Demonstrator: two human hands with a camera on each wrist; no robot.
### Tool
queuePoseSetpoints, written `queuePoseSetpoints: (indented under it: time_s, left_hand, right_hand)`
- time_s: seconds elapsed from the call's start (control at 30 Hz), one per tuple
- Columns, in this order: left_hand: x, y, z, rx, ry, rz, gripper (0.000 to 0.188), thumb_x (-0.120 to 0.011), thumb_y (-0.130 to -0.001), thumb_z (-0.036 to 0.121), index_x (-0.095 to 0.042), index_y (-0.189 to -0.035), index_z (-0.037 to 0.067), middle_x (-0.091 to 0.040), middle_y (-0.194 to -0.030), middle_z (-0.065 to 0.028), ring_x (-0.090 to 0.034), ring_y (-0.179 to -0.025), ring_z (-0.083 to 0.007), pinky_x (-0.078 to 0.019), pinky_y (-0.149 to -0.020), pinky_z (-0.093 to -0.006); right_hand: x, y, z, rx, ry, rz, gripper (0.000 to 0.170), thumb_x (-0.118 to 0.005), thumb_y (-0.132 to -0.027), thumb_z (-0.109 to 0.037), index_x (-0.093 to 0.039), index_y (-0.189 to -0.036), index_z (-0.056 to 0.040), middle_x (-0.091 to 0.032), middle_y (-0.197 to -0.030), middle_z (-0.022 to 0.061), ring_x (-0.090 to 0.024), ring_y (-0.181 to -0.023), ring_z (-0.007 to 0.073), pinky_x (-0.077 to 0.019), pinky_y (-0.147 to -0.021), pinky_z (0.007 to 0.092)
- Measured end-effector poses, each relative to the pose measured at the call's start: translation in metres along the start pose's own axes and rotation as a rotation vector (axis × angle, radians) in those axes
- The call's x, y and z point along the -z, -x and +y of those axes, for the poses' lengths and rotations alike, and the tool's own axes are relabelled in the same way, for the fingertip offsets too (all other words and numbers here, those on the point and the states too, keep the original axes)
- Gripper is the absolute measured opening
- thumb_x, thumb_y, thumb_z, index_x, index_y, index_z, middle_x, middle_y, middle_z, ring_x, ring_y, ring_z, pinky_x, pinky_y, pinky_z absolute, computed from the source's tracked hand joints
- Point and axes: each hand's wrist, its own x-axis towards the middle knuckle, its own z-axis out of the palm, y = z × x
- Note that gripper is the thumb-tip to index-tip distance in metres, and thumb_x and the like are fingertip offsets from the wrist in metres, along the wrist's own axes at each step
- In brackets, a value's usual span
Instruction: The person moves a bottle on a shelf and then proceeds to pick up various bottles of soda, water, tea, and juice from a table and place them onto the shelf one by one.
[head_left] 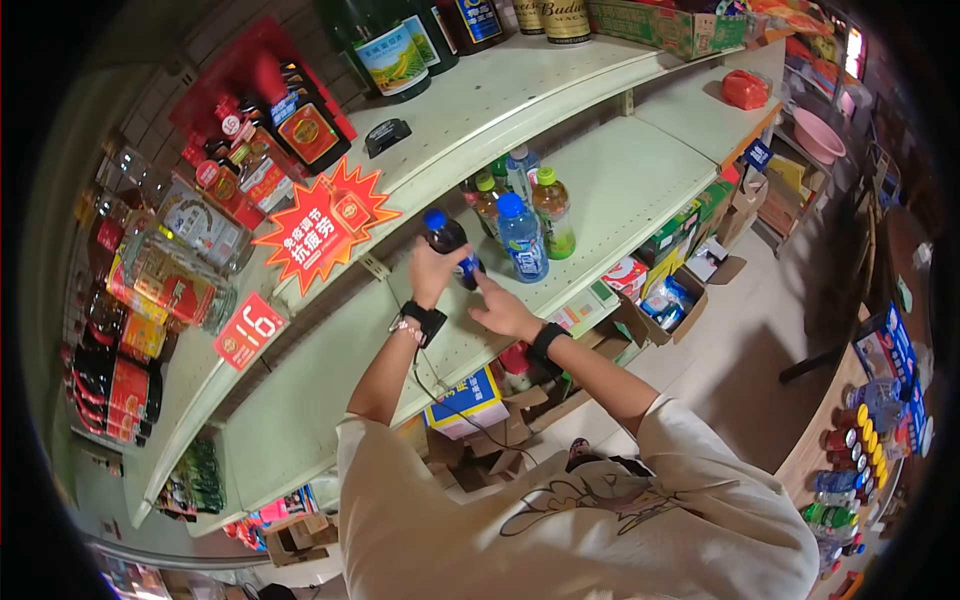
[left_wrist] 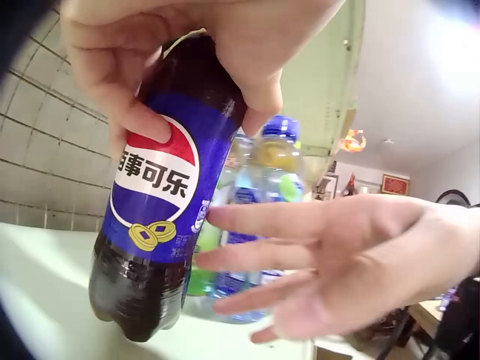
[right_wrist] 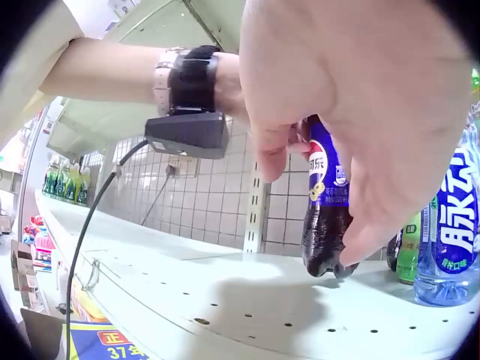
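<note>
A dark cola bottle with a blue label (head_left: 466, 262) stands slightly tilted at the shelf. The left hand (head_left: 437, 272) grips its upper part; in the left wrist view that hand (left_wrist: 172, 60) curls round the neck and shoulder of the bottle (left_wrist: 154, 195). Straight, spread fingers of the right hand (head_left: 508, 312) reach the bottle's side, at the label's edge in the left wrist view. The right wrist view shows the right hand (right_wrist: 367, 97) in front of the bottle (right_wrist: 328, 202). Beside it stands a blue-capped bottle (head_left: 523, 240).
Green-capped bottles (head_left: 553, 212) stand behind the blue-capped one. An upper shelf (head_left: 470, 115) with liquor bottles and a red star-shaped sign (head_left: 325, 225) rises at the left. Boxes (head_left: 668, 305) lie below the shelf. A black cable (right_wrist: 82, 232) hangs from the left wrist's camera.
</note>
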Motion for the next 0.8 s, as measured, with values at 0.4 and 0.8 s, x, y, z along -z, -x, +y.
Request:
queuePoseSetpoints:
  time_s: [0.4,0.8]
  left_hand:
    - [-0.038,-0.084,-0.030,0.134,-0.270,0.112,0.077,-0.077,-0.061,0.059,-0.062,-0.105,-0.002,-0.069,-0.097,-0.0225,-0.067,-0.094,-0.0383,-0.0520,-0.082,-0.0426]
    - [-0.038,0.064,0.016,0.223,0.579,-0.043,0.049,-0.053,-0.093,0.016,-0.031,-0.137,0.008,-0.045,-0.127,-0.0086,-0.049,-0.110,-0.0197,-0.0377,-0.096,-0.0365]
  right_hand:
    - [0.035,0.104,0.034,-0.116,-0.293,-0.168,0.032,-0.057,-0.092,-0.014,-0.058,-0.123,-0.0053,-0.065,-0.111,0.0104,-0.062,-0.097,0.0180,-0.0493,-0.086,0.0317]
    - [0.115,0.335,0.095,-0.590,-0.230,0.189,0.030,-0.057,-0.090,-0.017,-0.061,-0.117,-0.0056,-0.070,-0.101,0.0148,-0.067,-0.091,0.0239,-0.0523,-0.084,0.0346]
